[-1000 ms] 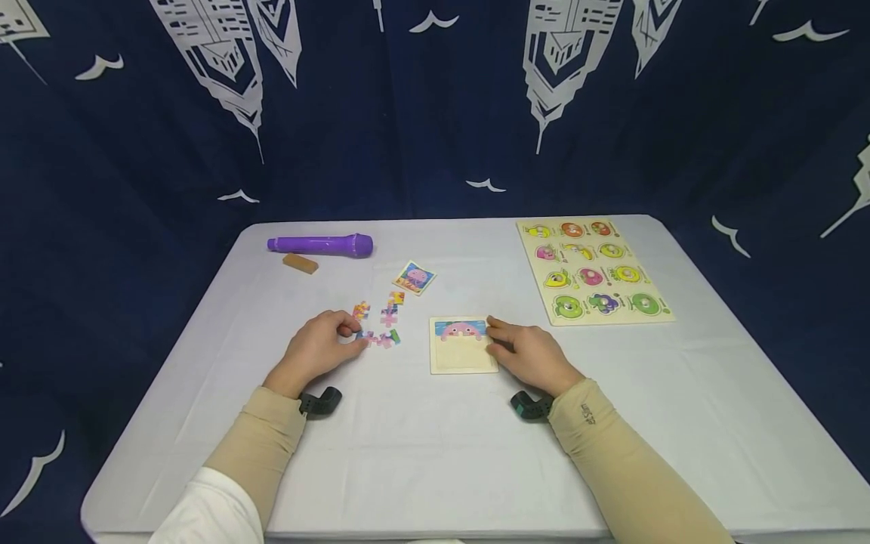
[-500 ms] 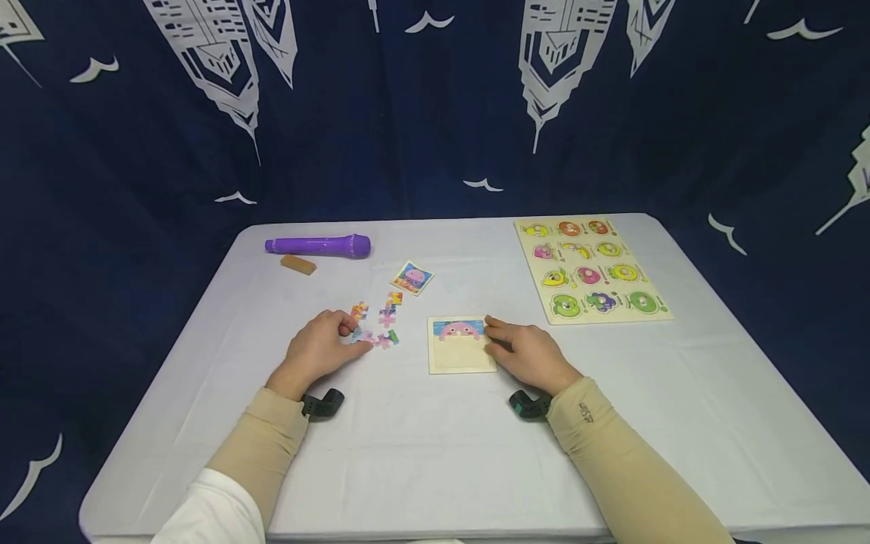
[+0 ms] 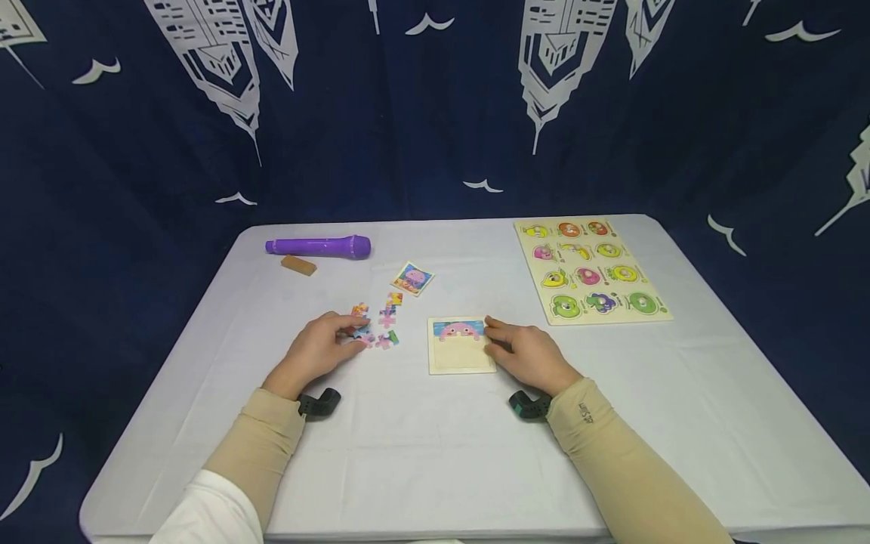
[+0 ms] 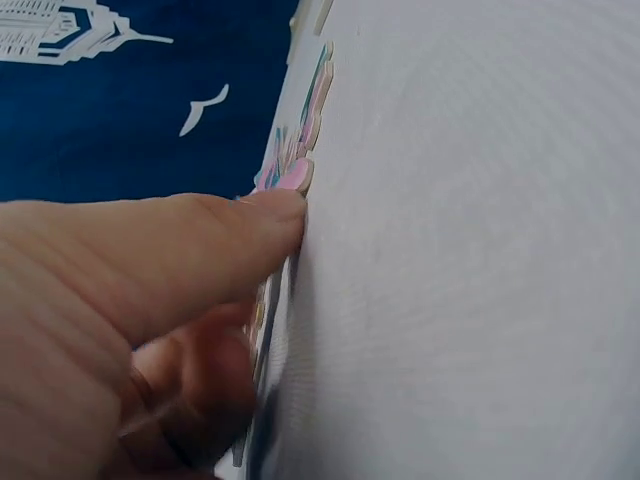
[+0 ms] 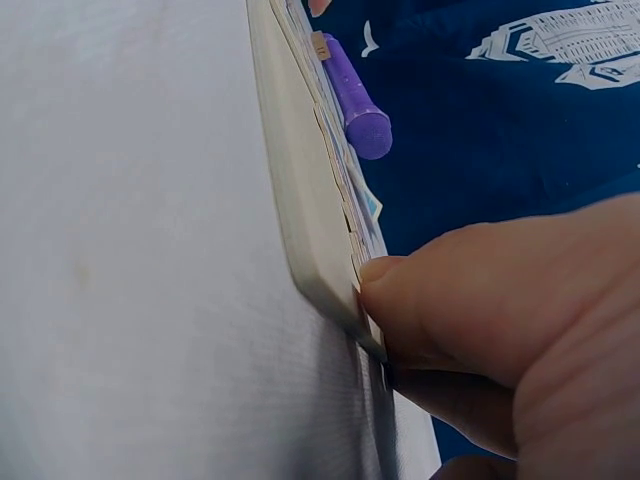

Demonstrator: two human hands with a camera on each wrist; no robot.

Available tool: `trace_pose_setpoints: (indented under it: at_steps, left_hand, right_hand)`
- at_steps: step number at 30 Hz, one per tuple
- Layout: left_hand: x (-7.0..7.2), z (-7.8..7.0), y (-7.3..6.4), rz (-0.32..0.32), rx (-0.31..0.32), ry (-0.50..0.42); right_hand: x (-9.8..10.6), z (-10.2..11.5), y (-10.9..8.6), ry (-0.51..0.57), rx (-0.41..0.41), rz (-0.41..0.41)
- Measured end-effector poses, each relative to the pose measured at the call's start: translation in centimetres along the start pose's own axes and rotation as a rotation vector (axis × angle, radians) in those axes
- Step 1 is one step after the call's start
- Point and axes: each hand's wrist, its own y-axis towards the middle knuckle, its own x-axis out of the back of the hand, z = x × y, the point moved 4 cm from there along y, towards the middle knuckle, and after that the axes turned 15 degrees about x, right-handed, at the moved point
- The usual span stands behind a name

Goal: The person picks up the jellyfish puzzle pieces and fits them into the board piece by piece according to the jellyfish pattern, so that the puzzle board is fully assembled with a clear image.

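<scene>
My left hand point(image 3: 318, 350) sets its thumb against a pink puzzle piece point(image 4: 296, 178); whether it grips, I cannot tell. My right hand point(image 3: 533, 355) grasps the puzzle board point(image 3: 462, 358), immediately to its left, by the edge.

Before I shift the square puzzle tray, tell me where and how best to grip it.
Probably pinch the puzzle tray by its left rim, coming from the left: that straight, slim edge is free, whereas the right hand holds the opposite side.
</scene>
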Motion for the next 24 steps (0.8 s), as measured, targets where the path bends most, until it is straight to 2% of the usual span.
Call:
trace_pose_setpoints:
  at_steps: [5,9,13,19,24]
  left_hand:
    - [0.1,-0.2,0.2,-0.007,-0.004,-0.126]
    - [0.1,-0.4,0.1,-0.029,0.007,-0.172]
    - [-0.1,-0.9,-0.1,-0.042,-0.028,-0.166]
    - [-0.8,-1.3,-0.2,-0.029,-0.111,-0.081]
    - [-1.4,-1.3,0.0,-0.022,-0.156,-0.039]
  right_hand:
    - [0.0,0.0,0.0,-0.001,0.0,0.002]
    - [0.0,0.0,0.0,0.001,0.0,0.001]
    - [0.0,0.0,0.0,-0.001,0.002,0.002]
    - [0.0,0.0,0.0,-0.003,0.001,0.002]
    - [0.0,0.0,0.0,-0.003,0.002,0.0]
